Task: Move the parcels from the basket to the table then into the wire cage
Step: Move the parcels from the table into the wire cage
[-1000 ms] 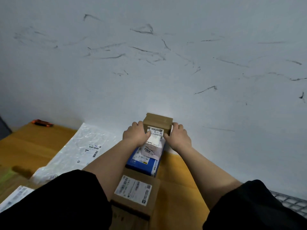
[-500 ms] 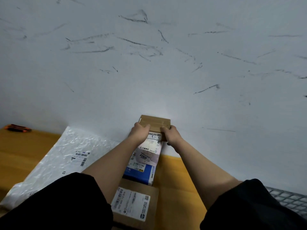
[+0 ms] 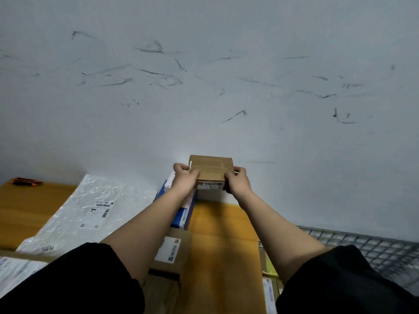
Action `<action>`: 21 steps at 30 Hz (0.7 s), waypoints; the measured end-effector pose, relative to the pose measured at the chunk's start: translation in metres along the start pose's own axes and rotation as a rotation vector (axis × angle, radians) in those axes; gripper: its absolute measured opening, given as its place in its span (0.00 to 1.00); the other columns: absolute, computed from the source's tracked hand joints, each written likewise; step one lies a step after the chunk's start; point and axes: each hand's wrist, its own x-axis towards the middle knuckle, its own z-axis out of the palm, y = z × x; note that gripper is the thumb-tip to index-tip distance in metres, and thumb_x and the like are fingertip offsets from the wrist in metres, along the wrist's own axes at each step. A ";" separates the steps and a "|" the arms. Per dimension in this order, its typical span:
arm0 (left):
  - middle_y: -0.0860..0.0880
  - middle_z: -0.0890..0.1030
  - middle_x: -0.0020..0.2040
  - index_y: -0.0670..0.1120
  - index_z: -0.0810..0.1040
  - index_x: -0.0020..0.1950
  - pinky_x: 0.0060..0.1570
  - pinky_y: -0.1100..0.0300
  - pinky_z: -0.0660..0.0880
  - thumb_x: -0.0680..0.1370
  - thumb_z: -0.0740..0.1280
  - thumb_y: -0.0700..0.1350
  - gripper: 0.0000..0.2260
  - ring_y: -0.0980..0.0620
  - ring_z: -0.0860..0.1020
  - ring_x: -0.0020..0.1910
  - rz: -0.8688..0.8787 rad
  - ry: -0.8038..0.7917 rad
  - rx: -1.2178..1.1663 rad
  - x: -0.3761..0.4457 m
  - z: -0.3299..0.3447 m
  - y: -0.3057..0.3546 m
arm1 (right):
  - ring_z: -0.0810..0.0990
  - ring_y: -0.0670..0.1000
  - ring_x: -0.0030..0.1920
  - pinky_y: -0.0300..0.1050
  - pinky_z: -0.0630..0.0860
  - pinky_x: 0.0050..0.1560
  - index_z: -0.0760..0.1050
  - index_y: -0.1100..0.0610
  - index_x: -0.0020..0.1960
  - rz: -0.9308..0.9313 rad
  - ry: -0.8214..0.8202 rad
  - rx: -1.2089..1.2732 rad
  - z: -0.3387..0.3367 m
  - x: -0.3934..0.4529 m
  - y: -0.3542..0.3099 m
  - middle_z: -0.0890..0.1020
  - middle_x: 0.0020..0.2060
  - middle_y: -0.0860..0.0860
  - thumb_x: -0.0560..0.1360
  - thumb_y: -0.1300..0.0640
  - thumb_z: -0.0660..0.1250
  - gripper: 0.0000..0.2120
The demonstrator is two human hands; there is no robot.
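Head view: a small brown cardboard box [image 3: 212,169] is held between both hands near the white scuffed wall [image 3: 204,87], at the far edge of the tabletop [image 3: 223,234]. The left hand [image 3: 184,180] is curled around the box's left end, with the thumb laid on its top face. The right hand [image 3: 238,182] is curled around the right end in the same way. A white label with printed marks is seen on the side of the box that faces the camera. The box appears to be raised a little above the tabletop, but contact with the surface below cannot be told for sure.

Under the left forearm a blue and white parcel [image 3: 184,214] is lying on the tabletop, and nearer to the camera a flat brown parcel [image 3: 170,252] with a white label is placed. To the left of these a large white plastic mailer bag [image 3: 90,209] is spread flat, with a barcode label on it. An orange and black tool [image 3: 25,181] is lying at the far left corner, close to the wall. On the right side, beyond the tabletop edge, the wire cage [image 3: 371,248] is partly seen, and part of one more labelled parcel [image 3: 268,291] is visible by the right arm. Both arms are covered by black sleeves [image 3: 74,282] above the elbows.
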 end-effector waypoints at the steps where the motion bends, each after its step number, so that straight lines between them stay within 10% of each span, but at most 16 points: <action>1: 0.44 0.74 0.49 0.49 0.60 0.57 0.44 0.55 0.71 0.78 0.63 0.47 0.13 0.47 0.74 0.45 0.005 -0.006 -0.019 -0.019 0.010 0.000 | 0.78 0.59 0.57 0.56 0.78 0.56 0.65 0.57 0.67 0.001 -0.007 0.006 -0.018 -0.013 0.007 0.76 0.59 0.57 0.77 0.55 0.60 0.19; 5: 0.44 0.74 0.55 0.49 0.60 0.61 0.46 0.55 0.77 0.75 0.69 0.48 0.21 0.48 0.77 0.47 0.023 -0.057 -0.046 -0.084 0.047 -0.011 | 0.79 0.56 0.47 0.48 0.76 0.40 0.66 0.58 0.65 0.014 -0.037 0.049 -0.081 -0.058 0.039 0.77 0.55 0.57 0.78 0.57 0.60 0.16; 12: 0.46 0.67 0.70 0.44 0.59 0.75 0.69 0.54 0.66 0.71 0.75 0.43 0.37 0.47 0.68 0.69 0.394 -0.095 0.471 -0.198 0.120 -0.033 | 0.77 0.50 0.41 0.44 0.75 0.39 0.72 0.56 0.61 0.154 -0.119 0.219 -0.190 -0.133 0.086 0.78 0.54 0.53 0.81 0.41 0.54 0.22; 21: 0.42 0.72 0.59 0.48 0.64 0.63 0.35 0.54 0.79 0.63 0.75 0.35 0.33 0.42 0.78 0.52 1.132 -0.095 0.977 -0.255 0.159 -0.050 | 0.78 0.50 0.41 0.41 0.80 0.38 0.74 0.54 0.54 0.370 -0.194 0.389 -0.275 -0.186 0.116 0.76 0.45 0.52 0.78 0.45 0.64 0.12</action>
